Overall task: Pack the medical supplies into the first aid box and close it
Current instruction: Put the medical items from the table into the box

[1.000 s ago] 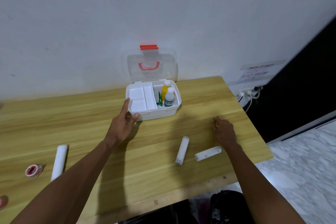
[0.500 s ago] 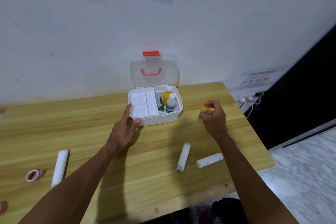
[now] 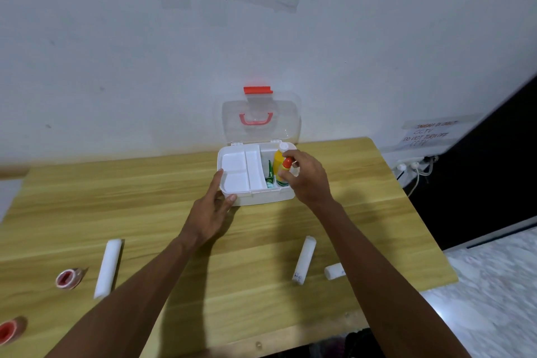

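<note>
Since a moment ago, the right hand (image 3: 305,180) has carried a small red-capped bottle (image 3: 286,167) from the open table at the right to just above the right compartment of the first aid box (image 3: 255,197).

That box sits at the far middle of the wooden table (image 3: 392,212), its clear lid (image 3: 261,122) standing open against the wall. Its left tray is bare; the right compartment holds a yellow bottle (image 3: 278,158) and a green packet (image 3: 270,171).

Near the front edge lie three white bandage rolls: one at the left (image 3: 108,267), one right of centre (image 3: 303,259), and a short one (image 3: 334,271) partly behind the right forearm. Two red-cored tape rolls (image 3: 68,278) lie at the near left.

The little bottle looks light, stiff and smooth, probably slippery, so it is best taken round its body below the cap. The right hand's fingers are curled, pinching it between thumb and fingertips. The left hand (image 3: 213,209) is spread loosely, thumb and forefinger touching the box's near-left corner to steady it.
</note>
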